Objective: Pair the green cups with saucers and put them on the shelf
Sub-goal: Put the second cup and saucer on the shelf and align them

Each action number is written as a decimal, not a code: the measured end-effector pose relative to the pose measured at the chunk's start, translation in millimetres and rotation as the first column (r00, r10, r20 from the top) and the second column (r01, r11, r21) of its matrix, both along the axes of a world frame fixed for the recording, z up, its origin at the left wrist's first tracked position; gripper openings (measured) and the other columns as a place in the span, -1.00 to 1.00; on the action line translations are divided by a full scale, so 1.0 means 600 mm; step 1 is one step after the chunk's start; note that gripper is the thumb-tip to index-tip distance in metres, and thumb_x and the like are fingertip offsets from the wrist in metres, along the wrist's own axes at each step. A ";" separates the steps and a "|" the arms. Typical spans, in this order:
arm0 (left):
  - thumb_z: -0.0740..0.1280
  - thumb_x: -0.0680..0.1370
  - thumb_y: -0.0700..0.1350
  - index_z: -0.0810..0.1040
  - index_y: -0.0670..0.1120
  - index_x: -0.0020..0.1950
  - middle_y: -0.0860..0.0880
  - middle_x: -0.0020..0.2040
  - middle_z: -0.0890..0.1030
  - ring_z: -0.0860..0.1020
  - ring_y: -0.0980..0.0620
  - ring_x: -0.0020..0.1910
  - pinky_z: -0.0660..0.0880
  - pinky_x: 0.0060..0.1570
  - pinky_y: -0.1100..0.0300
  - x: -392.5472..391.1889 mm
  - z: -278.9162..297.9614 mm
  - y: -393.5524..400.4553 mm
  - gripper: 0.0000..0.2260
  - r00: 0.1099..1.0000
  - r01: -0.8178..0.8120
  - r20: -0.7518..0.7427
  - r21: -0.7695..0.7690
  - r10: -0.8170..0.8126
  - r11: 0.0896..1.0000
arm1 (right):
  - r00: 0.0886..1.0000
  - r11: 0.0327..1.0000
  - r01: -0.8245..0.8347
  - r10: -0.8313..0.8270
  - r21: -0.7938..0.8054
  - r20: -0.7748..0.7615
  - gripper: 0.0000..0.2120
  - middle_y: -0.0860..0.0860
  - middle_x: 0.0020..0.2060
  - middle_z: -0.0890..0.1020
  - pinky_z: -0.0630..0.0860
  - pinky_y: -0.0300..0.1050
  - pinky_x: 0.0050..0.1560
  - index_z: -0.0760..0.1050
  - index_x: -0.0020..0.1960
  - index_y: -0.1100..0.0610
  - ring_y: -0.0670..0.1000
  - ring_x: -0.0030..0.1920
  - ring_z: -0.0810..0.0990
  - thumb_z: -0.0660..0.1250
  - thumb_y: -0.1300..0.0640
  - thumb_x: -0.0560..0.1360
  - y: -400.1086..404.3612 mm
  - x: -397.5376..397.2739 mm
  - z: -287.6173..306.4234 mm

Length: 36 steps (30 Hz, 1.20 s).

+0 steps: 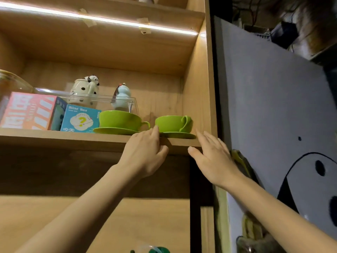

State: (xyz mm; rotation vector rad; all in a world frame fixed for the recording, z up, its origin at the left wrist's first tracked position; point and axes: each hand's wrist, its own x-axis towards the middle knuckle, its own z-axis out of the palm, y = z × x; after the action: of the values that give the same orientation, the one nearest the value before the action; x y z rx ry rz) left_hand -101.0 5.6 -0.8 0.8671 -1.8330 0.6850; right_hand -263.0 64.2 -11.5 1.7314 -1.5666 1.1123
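**Both green sets on the shelf, hands empty**

Forearms reach up from the bottom of the view to the shelf edge. Left hand is released, fingers spread, its tips touching or nearly touching the right saucer; right hand is flat and empty just beside that saucer's other side. Left cup sits on the left saucer, and right cup sits on its saucer, near the shelf's front edge. Judging by this, the pairing and placing look done; perhaps a small nudge inward remains. Whether more cups wait below is hidden, and something green at the bottom edge is cut off.
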 end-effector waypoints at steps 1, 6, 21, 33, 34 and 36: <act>-0.13 0.37 0.12 0.35 -0.18 0.26 -0.17 0.23 0.52 0.45 -0.13 0.21 0.33 0.21 0.06 -0.003 -0.004 -0.005 -0.38 0.999 -0.035 0.025 -0.015 0.035 0.999 | 1.000 0.999 0.003 -0.002 0.037 -0.013 -0.46 -0.08 0.53 0.07 -0.20 -0.06 0.51 -0.07 0.52 -0.01 -0.10 0.52 -0.06 -0.02 -0.07 0.60 -0.001 -0.001 0.000; -0.10 0.40 0.14 0.23 -0.15 0.40 -0.11 0.42 0.35 0.28 -0.04 0.40 0.08 0.42 0.11 -0.016 -0.012 -0.010 -0.35 1.000 -0.023 0.016 -0.004 0.023 1.000 | 0.998 0.996 0.019 -0.013 0.082 -0.069 -0.49 -0.10 0.53 0.08 -0.29 -0.01 0.50 -0.03 0.52 -0.04 -0.13 0.52 -0.09 -0.07 -0.10 0.60 -0.006 -0.004 0.004; -0.07 0.46 0.14 0.12 -0.06 0.47 -0.02 0.51 0.18 0.08 0.05 0.49 -0.15 0.45 0.12 -0.062 -0.032 0.018 -0.40 0.995 0.103 0.005 -0.071 -0.103 0.992 | 0.965 0.971 0.238 -0.236 0.008 -0.114 -0.60 0.05 0.34 0.40 -0.02 0.11 0.47 0.32 0.31 0.12 0.07 0.42 0.17 0.00 -0.06 0.57 -0.033 0.001 0.021; -0.09 0.40 0.12 0.15 -0.14 0.44 -0.10 0.48 0.24 0.15 -0.02 0.47 -0.08 0.46 0.06 -0.033 -0.012 -0.005 -0.35 0.997 0.045 -0.068 0.082 -0.040 0.996 | 0.978 0.982 0.093 -0.121 -0.164 -0.171 -0.46 -0.01 0.46 0.27 -0.15 0.03 0.48 0.02 0.51 -0.03 0.00 0.48 0.10 0.04 -0.05 0.57 -0.011 0.024 -0.006; -0.09 0.40 0.13 0.17 -0.14 0.43 -0.10 0.47 0.26 0.16 -0.02 0.47 -0.09 0.46 0.04 -0.033 -0.011 -0.004 -0.35 0.998 0.031 -0.057 0.092 -0.026 0.995 | 0.969 0.980 0.116 -0.147 -0.160 -0.199 -0.46 0.01 0.48 0.25 -0.19 0.06 0.48 0.00 0.51 -0.04 0.01 0.50 0.08 0.04 -0.06 0.57 -0.013 0.025 -0.009; -0.08 0.40 0.14 0.22 -0.13 0.40 -0.10 0.45 0.30 0.19 -0.02 0.45 -0.07 0.47 0.01 -0.035 -0.012 0.001 -0.36 0.998 0.032 -0.062 0.093 -0.027 0.995 | 0.962 0.978 0.147 -0.176 -0.148 -0.207 -0.46 0.03 0.49 0.21 -0.25 0.10 0.47 -0.01 0.51 -0.04 0.02 0.51 0.03 0.03 -0.07 0.57 -0.018 0.024 -0.013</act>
State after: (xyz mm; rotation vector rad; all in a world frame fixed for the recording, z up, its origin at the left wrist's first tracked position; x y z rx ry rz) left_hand -122.1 6.0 -7.9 0.9101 -1.8318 0.5521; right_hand -248.7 53.6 -19.2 1.5515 -1.4369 0.8898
